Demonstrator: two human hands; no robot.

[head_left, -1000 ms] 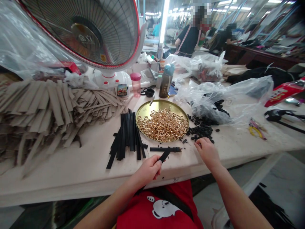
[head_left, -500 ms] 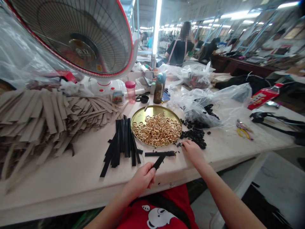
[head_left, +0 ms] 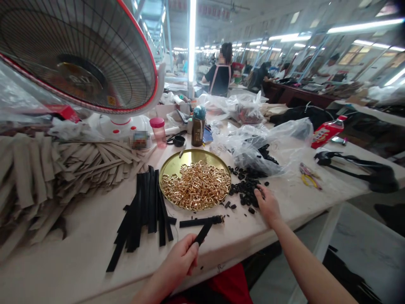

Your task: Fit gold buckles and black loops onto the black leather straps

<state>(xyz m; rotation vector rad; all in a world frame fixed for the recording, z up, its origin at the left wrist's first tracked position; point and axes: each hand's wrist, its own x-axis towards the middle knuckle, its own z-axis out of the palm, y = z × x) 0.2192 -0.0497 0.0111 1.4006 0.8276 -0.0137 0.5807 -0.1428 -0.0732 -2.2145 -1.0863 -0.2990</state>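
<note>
Head view: gripping a black strap (head_left: pixel 203 233) in the left hand (head_left: pixel 186 254), at six o'clock from the tray (head_left: pixel 176 160). Holding the right hand (head_left: pixel 268 205), with curled fingers, beside black loops (head_left: pixel 245 187) at three o'clock; cannot tell if pinching any. Might grab two, because of loose heaping; might nudge the buckled strap (head_left: pixel 193 222) by swinging the held tip.

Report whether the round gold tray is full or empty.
Partly full: the tray has gold buckles heaped across its near side, while bare metal shows at the far side.
</note>
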